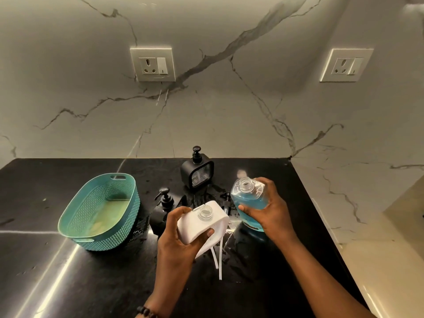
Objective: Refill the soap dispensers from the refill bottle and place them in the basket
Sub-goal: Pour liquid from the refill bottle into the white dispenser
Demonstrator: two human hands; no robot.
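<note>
Teal plastic basket (98,210), oval w/ woven-look wall, sits at left on black stone counter (46,260); nothing stands in it.

Centre, near side: black pump dispenser (161,212), pump fitted, upright just left of the hands and partly hidden behind left hand. Far centre: second black dispenser (197,171) w/ clear window, pump on, upright near the marble wall (206,111).

Left hand (181,237) grips white dispenser (202,223) off the counter, fingers curled over its far-left edge, thumb pressing the near face; body tilted, neck open, no pump on it. Two white dip tubes (218,260) show below it, over the counter.

Right hand (268,212) holds clear refill bottle (249,200), fingers wrapped round its right side, thumb on the near face. Bottle uncapped, tilted w/ mouth toward the far left, roughly half full of blue liquid, just right of the white dispenser, not touching it. Mouths are apart; no liquid seen flowing.

Wet patches glisten on counter btw. the dispensers. Two wall sockets (152,64) above.
</note>
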